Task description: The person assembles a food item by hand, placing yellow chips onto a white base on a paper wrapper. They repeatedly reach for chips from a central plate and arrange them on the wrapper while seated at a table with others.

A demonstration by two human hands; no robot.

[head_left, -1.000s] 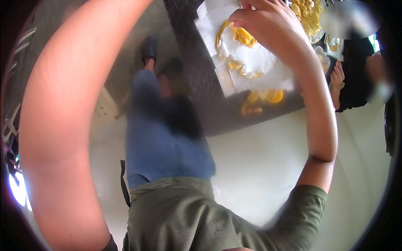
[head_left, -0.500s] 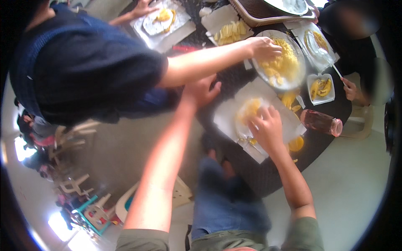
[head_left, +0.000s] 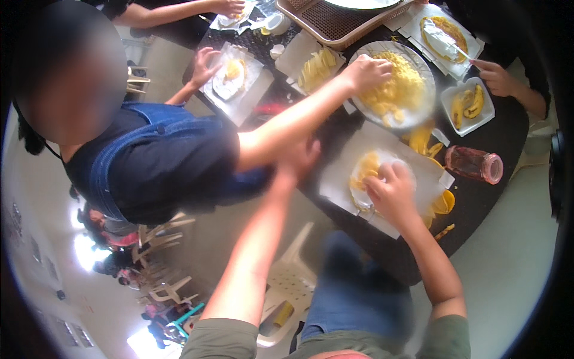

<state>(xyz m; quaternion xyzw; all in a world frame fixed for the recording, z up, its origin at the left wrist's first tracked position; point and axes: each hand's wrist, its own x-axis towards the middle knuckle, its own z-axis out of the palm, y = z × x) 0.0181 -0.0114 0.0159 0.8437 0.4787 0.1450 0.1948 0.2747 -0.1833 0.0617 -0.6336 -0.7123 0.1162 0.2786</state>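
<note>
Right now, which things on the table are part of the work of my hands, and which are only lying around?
In use:
- right hand pressing on the yellow food
- white paper sheet beneath it
- left hand, blurred, at the table edge

Lying about:
- pink-lidded jar on its side
- round plate, where another person reaches
- brown tray

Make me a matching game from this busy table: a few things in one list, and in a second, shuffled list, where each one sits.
Things:
1. right hand
2. left hand
3. jar with pink lid
4. round plate of yellow crumbs

Places:
A. lying on its side on the dark table
B. under a co-worker's reaching hand
C. on the yellow food on white paper
D. at the table's near edge, blurred

Pairs: 1-C, 2-D, 3-A, 4-B
</note>
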